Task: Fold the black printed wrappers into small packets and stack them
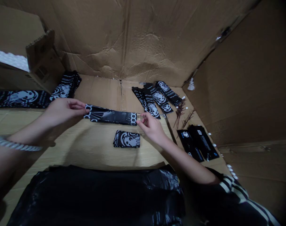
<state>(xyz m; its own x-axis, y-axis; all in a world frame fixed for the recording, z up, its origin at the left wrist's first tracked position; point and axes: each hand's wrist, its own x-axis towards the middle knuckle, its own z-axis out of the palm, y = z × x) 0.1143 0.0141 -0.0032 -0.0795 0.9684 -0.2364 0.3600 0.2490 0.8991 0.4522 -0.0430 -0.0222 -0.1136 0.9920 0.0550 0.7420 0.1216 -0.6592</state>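
Your left hand (63,110) and right hand (150,125) each pinch one end of the long black printed plastic strip (111,116) — long axis left to right, held taut above the brown cardboard floor (98,92).

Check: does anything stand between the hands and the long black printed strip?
Nothing visible does. The left hand pinches one end of the black printed strip, the right hand the other. A folded printed piece lies nearer the person, apart.

Floor (86,147) open left, black strip (110,116) spanning centre, walls (246,78) behind, right, perhaps pins (180,113) right
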